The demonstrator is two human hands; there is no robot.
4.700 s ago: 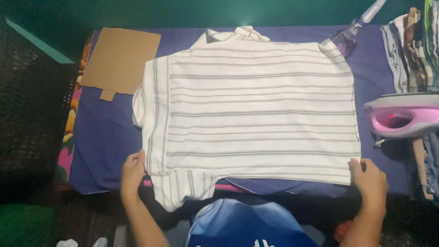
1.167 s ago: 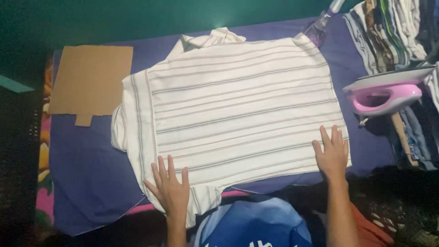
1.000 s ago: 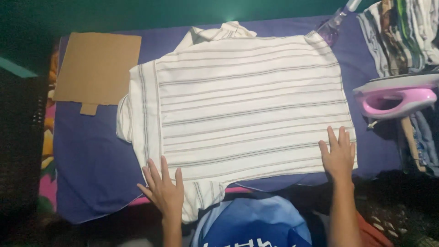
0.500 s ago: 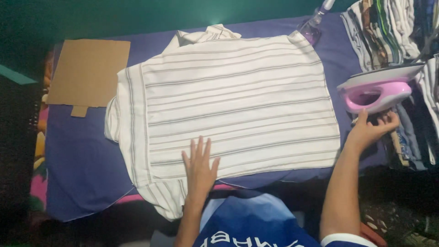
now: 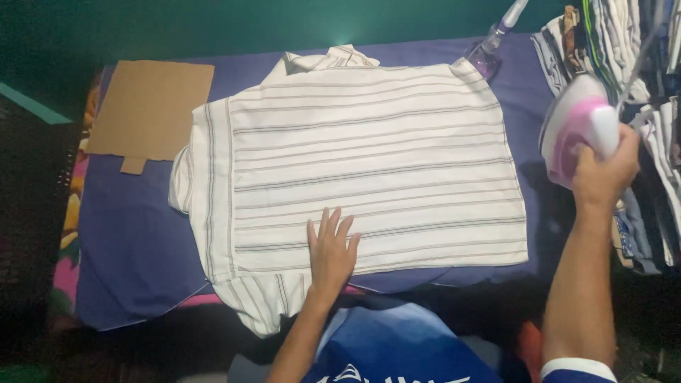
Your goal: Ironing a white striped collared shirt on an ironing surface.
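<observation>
the shirt [image 5: 369,170] lies on the bench [image 5: 128,241]; cardboard [image 5: 150,110] lies left of it. the iron [image 5: 578,128] is right; a spray bottle [image 5: 494,44] stands behind.

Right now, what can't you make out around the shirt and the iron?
Head view:
- Iron soleplate: turned away; right hand covers the handle.
- Striped shirt collar: folded behind the top edge.
- Spray bottle: cut off by the top edge.
- Clothes pile: cut off at right.

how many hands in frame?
2. Left hand flat on the striped shirt; right hand grips the pink iron, lifted at the right. None hidden.
</observation>
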